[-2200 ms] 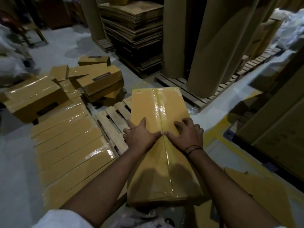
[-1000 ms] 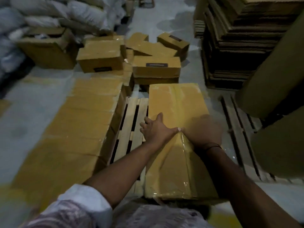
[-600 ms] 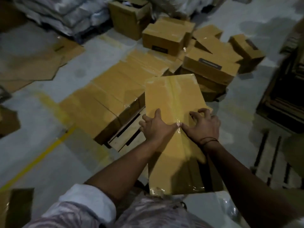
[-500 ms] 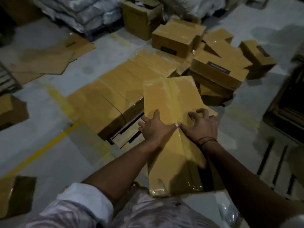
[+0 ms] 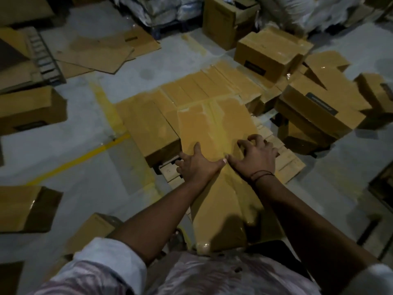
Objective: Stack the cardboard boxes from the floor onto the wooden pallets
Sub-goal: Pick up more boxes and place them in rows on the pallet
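Observation:
A long tape-sealed cardboard box [image 5: 214, 124] lies lengthwise in front of me, its near end against my body and its far part over the wooden pallet [image 5: 285, 162]. My left hand [image 5: 197, 165] presses flat on the box top with fingers spread. My right hand [image 5: 255, 158] rests beside it, fingers arched with their tips on the top. The thumbs nearly meet at the centre tape seam. A row of similar boxes [image 5: 148, 124] lies on the pallet, touching the left side of my box.
Loose boxes [image 5: 319, 107] are piled on the floor at the right, with another box [image 5: 270, 54] behind them. Flattened cardboard [image 5: 102, 54] lies at the far left. More boxes [image 5: 27, 107] stand at the left edge. A yellow floor line [image 5: 80, 158] runs past the pallet.
My view has swung left and down. The box has come up against the row on the pallet, and my right fingers have arched more. Both hands stay on its top.

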Motion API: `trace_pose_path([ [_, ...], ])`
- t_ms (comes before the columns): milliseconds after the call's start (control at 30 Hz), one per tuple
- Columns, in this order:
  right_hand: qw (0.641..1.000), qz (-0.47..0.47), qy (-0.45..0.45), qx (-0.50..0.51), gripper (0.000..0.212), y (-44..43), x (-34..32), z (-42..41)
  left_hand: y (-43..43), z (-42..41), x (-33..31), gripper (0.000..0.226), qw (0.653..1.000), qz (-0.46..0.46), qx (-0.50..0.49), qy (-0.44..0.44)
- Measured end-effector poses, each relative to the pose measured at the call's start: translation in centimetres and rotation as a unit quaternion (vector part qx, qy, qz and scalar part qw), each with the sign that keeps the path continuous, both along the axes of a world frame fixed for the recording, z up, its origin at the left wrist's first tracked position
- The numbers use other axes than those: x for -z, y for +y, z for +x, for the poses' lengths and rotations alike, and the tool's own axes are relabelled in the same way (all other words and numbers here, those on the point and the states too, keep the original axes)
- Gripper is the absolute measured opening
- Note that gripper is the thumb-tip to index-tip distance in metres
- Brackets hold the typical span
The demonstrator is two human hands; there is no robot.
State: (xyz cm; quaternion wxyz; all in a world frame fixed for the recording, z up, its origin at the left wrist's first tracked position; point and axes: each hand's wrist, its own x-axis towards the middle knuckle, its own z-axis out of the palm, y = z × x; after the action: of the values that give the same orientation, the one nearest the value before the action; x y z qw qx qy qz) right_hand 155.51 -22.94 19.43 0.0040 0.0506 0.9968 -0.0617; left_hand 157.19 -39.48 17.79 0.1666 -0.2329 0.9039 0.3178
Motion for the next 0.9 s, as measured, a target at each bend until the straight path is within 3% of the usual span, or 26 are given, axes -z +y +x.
trace_pose_path([
  [233,0.994,-0.006,-0.04,-0.097,0.074,-0.6,4.1,-3.4,-0.5,-0.5,2.8,0.119,0.995,-0.029,-0.094,-0.019],
  [433,0.975,-0.029,-0.082,-0.204,0.072,3.1,6.7,-5.8,3.6,0.6,4.4,0.108,0.985,-0.043,-0.159,-0.053],
  [600,0.952,-0.02,-0.14,-0.272,0.077,5.3,10.3,-6.5,5.4,1.9,7.4,0.117,0.98,-0.029,-0.178,-0.081],
  [767,0.934,-0.02,-0.183,-0.307,0.08,5.0,15.1,-6.7,4.9,3.1,12.4,0.125,0.975,-0.004,-0.206,-0.087],
  [900,0.931,-0.017,-0.15,-0.331,0.079,3.3,21.0,-7.6,3.9,3.1,17.9,0.125,0.969,0.011,-0.233,-0.082],
])
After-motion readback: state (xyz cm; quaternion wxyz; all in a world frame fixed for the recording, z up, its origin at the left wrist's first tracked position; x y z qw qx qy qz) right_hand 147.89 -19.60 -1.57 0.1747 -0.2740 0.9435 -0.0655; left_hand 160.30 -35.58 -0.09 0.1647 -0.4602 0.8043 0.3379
